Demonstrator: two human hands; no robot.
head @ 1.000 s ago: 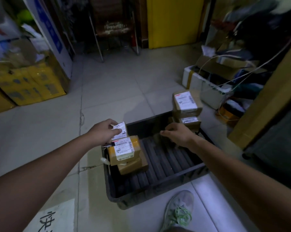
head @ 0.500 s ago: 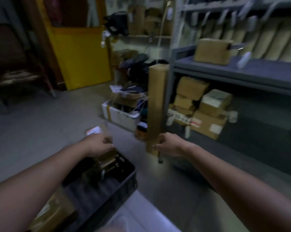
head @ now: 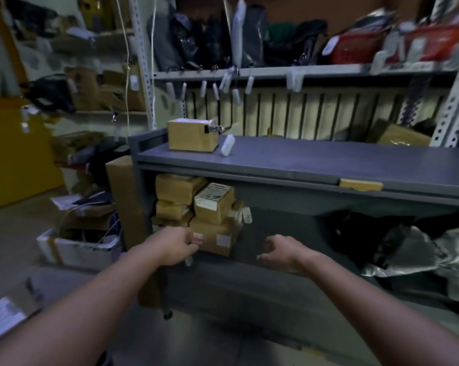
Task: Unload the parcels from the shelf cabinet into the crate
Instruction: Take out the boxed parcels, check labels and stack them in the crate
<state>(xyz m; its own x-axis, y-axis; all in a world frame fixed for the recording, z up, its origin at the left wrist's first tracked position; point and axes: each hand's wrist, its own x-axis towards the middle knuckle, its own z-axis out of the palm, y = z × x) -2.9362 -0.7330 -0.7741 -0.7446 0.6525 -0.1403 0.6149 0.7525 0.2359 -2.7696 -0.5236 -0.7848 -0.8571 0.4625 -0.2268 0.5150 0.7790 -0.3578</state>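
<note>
If lifting the bottom parcel (head: 218,240) next: dead ahead in shelf cabinet (head: 315,159), lower bay, long side across; nearer left hand (head: 174,247), curled at its corner, grip unclear; right hand (head: 284,250) loose, empty, apart.

Brown parcels (head: 214,237) w/ white labels; grey shelf cabinet (head: 302,165); red basket (head: 352,50).

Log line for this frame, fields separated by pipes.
phase: at shelf cabinet | left hand: at bottom parcel, grip unclear | right hand: open, empty
</note>
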